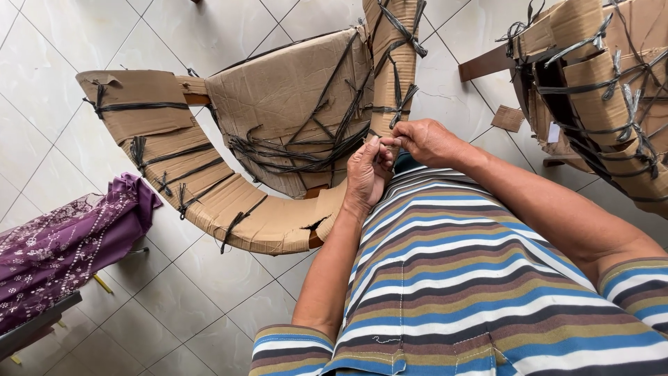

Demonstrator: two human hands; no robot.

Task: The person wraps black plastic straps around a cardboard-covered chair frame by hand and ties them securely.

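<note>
- The black plastic strap [327, 150] is what I'm working: dark binding strips criss-cross the cardboard-wrapped chair [278, 132] just in front of my belly, and a loose end comes up to where my fingers meet, near the right-hand post of the frame.
- My left hand [367, 174] has its fingers drawn together, thumb against fingertips, pinching something thin at the knot; the piece itself is too small for me to make out.
- My right hand [426, 141] is curled in from the other side, fingertips touching the left ones, so the two grips oppose each other on the same spot. I'd judge that gives tension and control over the strand.
- The chair lies tipped, its curved arm [181, 174] sweeping away to my left and its back panel facing me, which brings the tied area within close reach.
- The cardboard is torn at the lower edge of the arm, showing a bit of wood beneath.
- A second wrapped chair [598, 90], bound the same way, stands well apart at my right.
- Purple patterned cloth [62, 244] drapes over something at my left, on the pale tiled floor [174, 299].
</note>
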